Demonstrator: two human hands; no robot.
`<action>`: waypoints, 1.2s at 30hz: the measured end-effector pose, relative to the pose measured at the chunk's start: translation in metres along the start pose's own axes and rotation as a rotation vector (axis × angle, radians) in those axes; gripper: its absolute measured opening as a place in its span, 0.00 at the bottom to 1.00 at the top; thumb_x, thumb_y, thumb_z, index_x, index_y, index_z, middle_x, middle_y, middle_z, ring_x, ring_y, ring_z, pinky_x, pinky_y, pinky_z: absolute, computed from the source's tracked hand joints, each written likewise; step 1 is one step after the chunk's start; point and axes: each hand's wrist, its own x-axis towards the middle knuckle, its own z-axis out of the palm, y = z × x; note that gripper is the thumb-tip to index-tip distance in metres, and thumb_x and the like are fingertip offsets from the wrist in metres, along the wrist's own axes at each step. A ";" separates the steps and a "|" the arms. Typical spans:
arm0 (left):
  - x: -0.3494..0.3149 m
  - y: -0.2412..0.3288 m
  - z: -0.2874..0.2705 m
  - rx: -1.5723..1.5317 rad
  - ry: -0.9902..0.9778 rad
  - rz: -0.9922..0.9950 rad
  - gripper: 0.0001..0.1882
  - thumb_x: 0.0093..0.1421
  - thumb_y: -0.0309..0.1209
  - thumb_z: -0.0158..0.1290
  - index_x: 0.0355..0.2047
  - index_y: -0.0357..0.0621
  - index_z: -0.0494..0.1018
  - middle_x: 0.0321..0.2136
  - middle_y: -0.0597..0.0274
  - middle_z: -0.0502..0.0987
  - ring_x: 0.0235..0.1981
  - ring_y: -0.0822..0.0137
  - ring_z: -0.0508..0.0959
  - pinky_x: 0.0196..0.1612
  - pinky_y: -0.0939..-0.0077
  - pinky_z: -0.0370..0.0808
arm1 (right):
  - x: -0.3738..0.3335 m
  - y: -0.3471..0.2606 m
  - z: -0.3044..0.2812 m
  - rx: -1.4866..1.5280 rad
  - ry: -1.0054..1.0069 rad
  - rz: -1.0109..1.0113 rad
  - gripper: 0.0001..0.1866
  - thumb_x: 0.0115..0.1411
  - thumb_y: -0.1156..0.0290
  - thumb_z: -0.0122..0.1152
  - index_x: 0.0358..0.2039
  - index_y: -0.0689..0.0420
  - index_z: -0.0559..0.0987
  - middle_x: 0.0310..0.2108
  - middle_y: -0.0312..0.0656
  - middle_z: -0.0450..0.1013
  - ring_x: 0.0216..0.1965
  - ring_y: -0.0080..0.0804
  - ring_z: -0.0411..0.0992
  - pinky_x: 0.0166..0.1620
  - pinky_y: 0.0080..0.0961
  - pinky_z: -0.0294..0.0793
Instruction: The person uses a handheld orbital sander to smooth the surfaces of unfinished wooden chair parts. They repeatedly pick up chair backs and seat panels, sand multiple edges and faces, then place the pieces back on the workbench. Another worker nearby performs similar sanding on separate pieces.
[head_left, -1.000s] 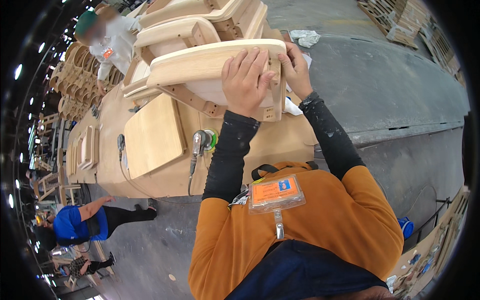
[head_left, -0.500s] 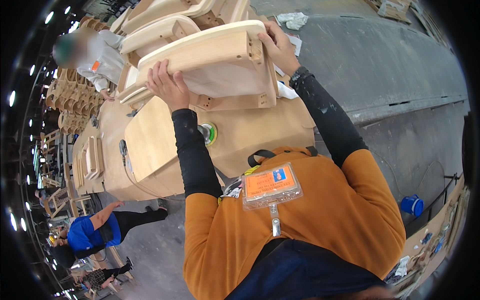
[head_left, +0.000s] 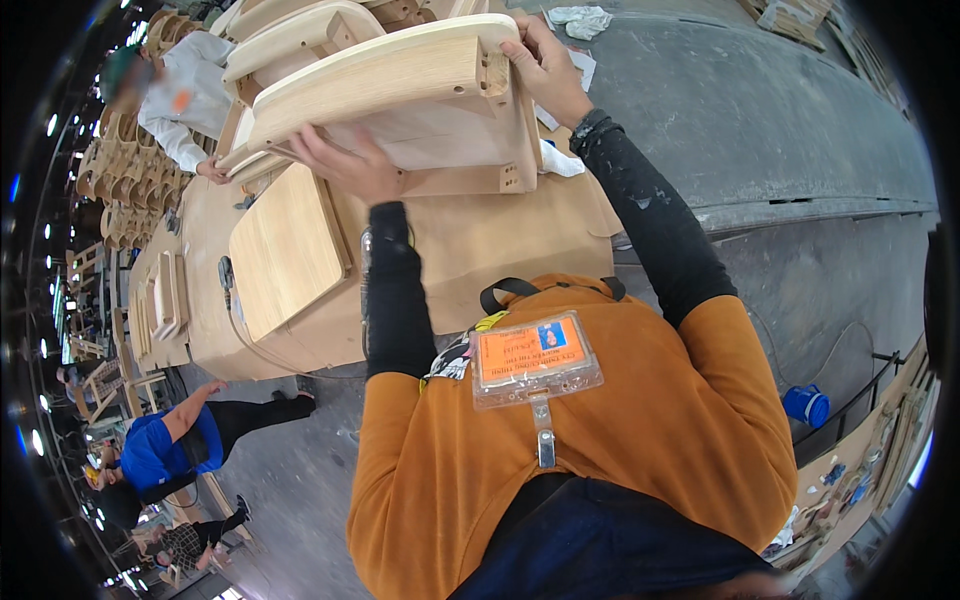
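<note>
A pale wooden seat frame (head_left: 400,95) with a curved panel edge and drilled corner blocks is tilted up on edge at the table's far side. My right hand (head_left: 545,70) grips its upper right corner, thumb on the near face and fingers over the far edge. Below the long front rail, my left hand (head_left: 350,165) is slightly blurred. Its fingers are stretched out and reach to the rail's lower edge, with the thumb apart. Similar wooden frames (head_left: 300,45) are stacked just behind.
Brown sheeting covers the table (head_left: 470,240). A flat wooden panel (head_left: 290,255) lies on the left, beside a corded tool (head_left: 226,275). A white cloth (head_left: 560,160) is right of the frame. A co-worker (head_left: 185,100) in pale clothing stands far left; a person in blue (head_left: 175,455) is lower left.
My left hand has slid from the rail's outer face down to its lower edge, its fingers straighter. The right hand keeps its corner grip. The disc-shaped green-edged tool is now hidden behind my left sleeve.
</note>
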 end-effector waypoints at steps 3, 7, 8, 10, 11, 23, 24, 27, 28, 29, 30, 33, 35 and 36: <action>-0.076 0.048 0.001 -0.349 -0.448 -0.325 0.35 0.61 0.35 0.55 0.64 0.36 0.56 0.62 0.44 0.61 0.62 0.44 0.61 0.60 0.55 0.62 | 0.003 -0.003 -0.003 -0.032 -0.039 0.048 0.15 0.66 0.65 0.56 0.48 0.60 0.72 0.33 0.35 0.71 0.36 0.22 0.67 0.43 0.21 0.69; -0.128 0.084 0.019 -0.464 -0.768 -0.232 0.30 0.61 0.31 0.54 0.62 0.35 0.60 0.52 0.43 0.71 0.52 0.47 0.73 0.52 0.60 0.71 | 0.003 -0.007 -0.009 -0.030 -0.125 0.101 0.13 0.68 0.66 0.54 0.48 0.58 0.72 0.39 0.33 0.71 0.42 0.17 0.67 0.48 0.18 0.67; -0.132 0.088 0.023 -0.502 -0.812 -0.373 0.29 0.61 0.31 0.54 0.61 0.36 0.61 0.49 0.42 0.73 0.50 0.48 0.75 0.51 0.61 0.72 | 0.002 -0.007 -0.009 -0.048 -0.106 0.125 0.13 0.67 0.67 0.54 0.48 0.59 0.72 0.39 0.33 0.71 0.41 0.18 0.67 0.48 0.18 0.67; -0.143 0.096 0.029 -0.533 -0.788 -0.562 0.26 0.61 0.30 0.53 0.59 0.36 0.63 0.46 0.44 0.76 0.47 0.50 0.76 0.51 0.63 0.72 | 0.000 -0.009 -0.007 -0.063 -0.083 0.153 0.13 0.67 0.67 0.54 0.48 0.59 0.72 0.39 0.33 0.71 0.41 0.18 0.67 0.47 0.18 0.67; -0.153 0.102 0.031 -0.528 -0.724 -0.608 0.24 0.61 0.30 0.53 0.57 0.36 0.64 0.44 0.45 0.76 0.46 0.52 0.77 0.51 0.64 0.71 | 0.001 -0.010 -0.006 -0.037 -0.079 0.136 0.13 0.67 0.68 0.55 0.48 0.60 0.71 0.38 0.34 0.72 0.41 0.19 0.68 0.47 0.19 0.68; -0.231 0.019 0.039 -0.202 -1.302 -0.433 0.37 0.55 0.32 0.56 0.65 0.51 0.57 0.60 0.47 0.65 0.61 0.45 0.65 0.60 0.52 0.64 | 0.000 -0.020 -0.002 -0.024 -0.037 0.147 0.12 0.67 0.71 0.54 0.47 0.62 0.71 0.37 0.35 0.72 0.39 0.19 0.68 0.44 0.19 0.68; -0.232 0.009 0.035 -0.025 -1.324 -0.261 0.38 0.55 0.31 0.56 0.66 0.51 0.56 0.62 0.48 0.63 0.64 0.46 0.61 0.62 0.49 0.61 | 0.000 -0.019 -0.003 -0.031 -0.044 0.132 0.12 0.67 0.71 0.53 0.47 0.62 0.71 0.37 0.36 0.72 0.39 0.19 0.68 0.44 0.19 0.68; -0.227 -0.041 0.026 0.252 -1.371 -0.065 0.41 0.56 0.30 0.53 0.69 0.56 0.50 0.68 0.55 0.51 0.69 0.46 0.51 0.65 0.40 0.53 | -0.001 -0.017 -0.006 -0.050 -0.046 0.150 0.12 0.68 0.70 0.53 0.48 0.61 0.71 0.39 0.36 0.72 0.40 0.20 0.69 0.44 0.19 0.69; -0.227 -0.059 0.020 0.303 -1.407 -0.070 0.42 0.56 0.30 0.52 0.70 0.58 0.47 0.70 0.57 0.47 0.70 0.46 0.47 0.66 0.37 0.50 | -0.001 -0.015 -0.006 -0.060 -0.054 0.165 0.13 0.68 0.69 0.52 0.50 0.61 0.70 0.40 0.36 0.72 0.41 0.20 0.69 0.45 0.20 0.69; -0.227 -0.076 0.018 0.332 -1.379 -0.039 0.41 0.57 0.30 0.49 0.70 0.59 0.46 0.70 0.58 0.47 0.70 0.48 0.48 0.66 0.37 0.49 | -0.002 -0.015 -0.008 -0.071 -0.062 0.183 0.14 0.69 0.68 0.52 0.51 0.62 0.70 0.42 0.37 0.72 0.43 0.21 0.69 0.46 0.20 0.70; -0.226 -0.093 0.018 0.364 -1.365 -0.018 0.40 0.59 0.31 0.47 0.70 0.61 0.45 0.71 0.60 0.47 0.70 0.49 0.48 0.66 0.37 0.49 | -0.003 -0.014 -0.008 -0.087 -0.058 0.209 0.16 0.69 0.67 0.51 0.52 0.62 0.70 0.44 0.37 0.72 0.45 0.22 0.69 0.46 0.21 0.70; -0.231 -0.122 0.020 0.406 -1.215 -0.110 0.39 0.59 0.30 0.45 0.70 0.62 0.45 0.70 0.61 0.48 0.70 0.51 0.48 0.66 0.37 0.48 | -0.007 -0.016 -0.006 -0.081 -0.032 0.201 0.15 0.69 0.67 0.51 0.51 0.61 0.70 0.41 0.36 0.72 0.42 0.20 0.69 0.46 0.20 0.70; -0.236 -0.125 0.025 0.430 -1.093 -0.182 0.39 0.59 0.30 0.46 0.70 0.61 0.46 0.70 0.60 0.49 0.70 0.52 0.49 0.66 0.39 0.49 | -0.007 -0.020 -0.004 -0.084 -0.006 0.198 0.14 0.68 0.67 0.52 0.50 0.61 0.71 0.40 0.36 0.73 0.41 0.20 0.69 0.45 0.19 0.69; -0.237 -0.122 0.028 0.452 -1.043 -0.199 0.39 0.58 0.30 0.46 0.70 0.60 0.48 0.69 0.60 0.51 0.70 0.53 0.50 0.66 0.40 0.50 | -0.007 -0.021 -0.003 -0.092 -0.003 0.201 0.14 0.68 0.67 0.52 0.50 0.62 0.71 0.40 0.36 0.72 0.41 0.20 0.69 0.45 0.19 0.69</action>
